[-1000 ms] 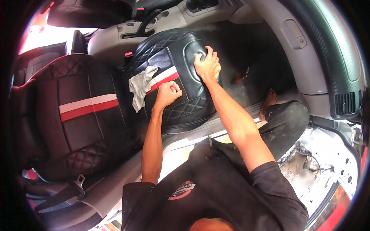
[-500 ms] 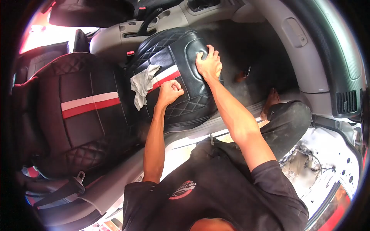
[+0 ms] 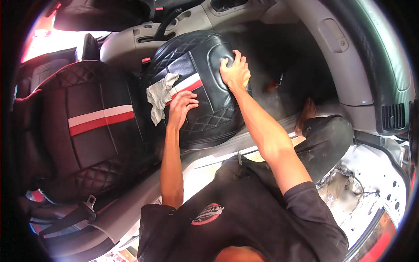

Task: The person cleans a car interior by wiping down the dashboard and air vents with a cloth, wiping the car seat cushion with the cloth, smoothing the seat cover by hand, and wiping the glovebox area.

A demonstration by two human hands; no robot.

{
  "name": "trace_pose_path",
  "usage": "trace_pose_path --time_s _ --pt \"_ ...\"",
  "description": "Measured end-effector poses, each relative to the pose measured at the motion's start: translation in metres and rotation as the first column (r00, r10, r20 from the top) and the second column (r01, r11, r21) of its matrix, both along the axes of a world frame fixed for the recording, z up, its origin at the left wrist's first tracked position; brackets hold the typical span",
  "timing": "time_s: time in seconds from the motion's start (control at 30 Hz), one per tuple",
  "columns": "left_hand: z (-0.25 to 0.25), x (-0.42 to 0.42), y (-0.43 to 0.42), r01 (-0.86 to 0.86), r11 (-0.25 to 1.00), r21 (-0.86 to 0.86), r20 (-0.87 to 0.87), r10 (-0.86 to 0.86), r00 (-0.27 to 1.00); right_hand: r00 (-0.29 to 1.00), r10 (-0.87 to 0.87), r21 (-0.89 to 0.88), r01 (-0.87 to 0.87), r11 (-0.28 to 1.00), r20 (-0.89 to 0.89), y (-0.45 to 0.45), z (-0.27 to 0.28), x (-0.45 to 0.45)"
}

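The black quilted car seat cushion (image 3: 220,72) has a white and red stripe across it. My right hand (image 3: 236,75) grips its front edge, thumb on top and fingers bent over the rim. Over the stripe is my left hand (image 3: 181,107), fingers loosely bent and apart with nothing visible in them; whether it touches the cover I cannot tell. A crumpled pale grey cloth (image 3: 159,97) lies just beyond my left hand, near the rear of the cushion.
The matching seat backrest (image 3: 94,153) reclines at left, with a seat belt buckle tongue (image 3: 91,203) below it. The centre console (image 3: 131,41) runs behind. A small orange-and-metal object (image 3: 276,82) lies on the dark floor. The dashboard (image 3: 349,65) and opened door (image 3: 371,174) are at right.
My left hand has moved left and slightly down over the cushion, toward the cloth, and its curled fingers have loosened. My right hand stays on the front edge.
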State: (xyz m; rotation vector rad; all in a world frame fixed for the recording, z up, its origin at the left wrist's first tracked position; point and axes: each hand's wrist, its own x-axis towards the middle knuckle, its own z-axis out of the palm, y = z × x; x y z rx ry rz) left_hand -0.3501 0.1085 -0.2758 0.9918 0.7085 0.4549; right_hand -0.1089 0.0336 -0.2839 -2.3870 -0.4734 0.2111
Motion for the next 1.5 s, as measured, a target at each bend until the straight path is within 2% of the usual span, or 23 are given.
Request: trace_pose_path --time_s 0.07,0.1,0.2,0.3,0.5,0.6,0.63,0.67,0.73,0.8,0.87,0.93,0.97,1.07,1.1,1.13,1.2,1.23,1.27,1.33,1.43,1.5 --pt "-0.020 -0.019 -0.005 -0.039 0.997 0.059 0.045 0.037 0.998 1.000 -0.005 0.002 0.005 1.000 -0.003 0.001 -0.001 0.000" --pt "-0.018 -0.023 -0.009 0.001 0.996 0.086 0.067 -0.006 0.998 1.000 -0.006 0.005 0.006 1.000 0.003 0.001 -0.001 0.000" --pt "-0.013 -0.029 -0.027 0.057 0.982 0.181 -0.173 -0.026 0.985 1.000 -0.018 0.000 0.018 1.000 0.007 -0.001 0.001 0.001" --pt "0.005 -0.015 -0.042 0.136 0.933 0.333 -0.327 -0.021 0.945 1.000 -0.013 -0.012 0.013 1.000 0.002 0.000 0.000 -0.002" --pt "-0.011 -0.015 -0.041 0.175 0.886 0.430 -0.368 -0.004 0.930 1.000 -0.004 -0.018 0.004 1.000 -0.007 0.001 0.000 0.000" --pt "-0.019 -0.012 -0.020 0.021 0.717 0.697 -0.369 0.334 0.867 1.000 -0.003 -0.011 0.003 1.000 -0.010 0.001 0.000 0.001" --pt "-0.019 -0.009 -0.013 -0.030 0.565 0.825 -0.327 0.519 0.789 1.000 -0.002 -0.014 0.002 1.000 -0.011 0.001 0.001 0.000" --pt "-0.018 -0.009 -0.005 0.059 0.280 0.958 -0.229 0.626 0.745 1.000 0.001 -0.017 -0.001 1.000 -0.012 0.000 0.001 0.000" --pt "-0.019 0.001 -0.024 0.160 0.431 0.888 -0.389 0.519 0.761 1.000 0.004 -0.005 -0.004 1.000 -0.006 -0.001 0.002 -0.003" --pt "-0.005 0.030 -0.100 0.538 0.207 0.817 -0.556 0.528 0.642 1.000 -0.010 0.005 0.009 1.000 0.021 0.001 -0.002 -0.001" --pt "0.019 0.033 -0.147 0.578 0.256 0.775 -0.627 0.197 0.754 0.999 -0.010 0.002 0.009 1.000 0.032 0.002 0.002 -0.001" --pt "0.024 0.023 -0.171 0.590 0.250 0.768 -0.611 0.009 0.792 0.998 -0.006 0.006 0.005 1.000 0.058 0.000 0.001 -0.003" --pt "0.013 0.018 -0.170 0.514 0.313 0.798 -0.542 0.000 0.841 0.997 -0.008 0.006 0.007 1.000 0.080 0.001 0.000 -0.003" --pt "0.023 -0.002 -0.130 0.717 0.063 0.694 -0.718 0.145 0.681 0.997 -0.001 -0.012 0.002 1.000 0.073 0.001 0.000 -0.003" --pt "0.021 -0.011 -0.120 0.682 0.160 0.714 -0.697 0.247 0.673 0.999 0.008 -0.006 -0.008 1.000 0.050 0.001 0.002 -0.002" --pt "0.017 -0.023 -0.108 0.688 0.249 0.681 -0.724 0.371 0.582 0.998 0.007 -0.008 -0.007 1.000 0.058 -0.001 0.001 -0.004" --pt "-0.015 -0.060 -0.089 0.507 0.537 0.675 -0.738 0.485 0.469 0.997 0.004 0.000 -0.004 1.000 0.079 0.002 -0.001 -0.003" --pt "-0.023 -0.074 -0.085 0.381 0.610 0.695 -0.714 0.525 0.462 0.997 0.006 -0.014 -0.005 1.000 0.083 0.003 -0.004 -0.002" --pt "-0.043 -0.085 -0.083 0.266 0.605 0.750 -0.645 0.581 0.496 0.997 0.004 -0.017 -0.002 1.000 0.077 0.003 -0.003 -0.004" --pt "-0.047 -0.088 -0.080 0.191 0.572 0.797 -0.580 0.641 0.503 0.997 0.004 -0.027 -0.002 1.000 0.072 0.003 0.000 -0.004" --pt "-0.049 -0.079 -0.074 0.107 0.428 0.897 -0.419 0.750 0.511 0.997 0.000 -0.035 0.003 0.999 0.081 0.004 -0.001 -0.003" --pt "-0.043 -0.080 -0.060 0.084 0.414 0.907 -0.391 0.748 0.537 0.997 0.001 -0.057 0.003 0.998 0.075 0.004 0.002 -0.005"
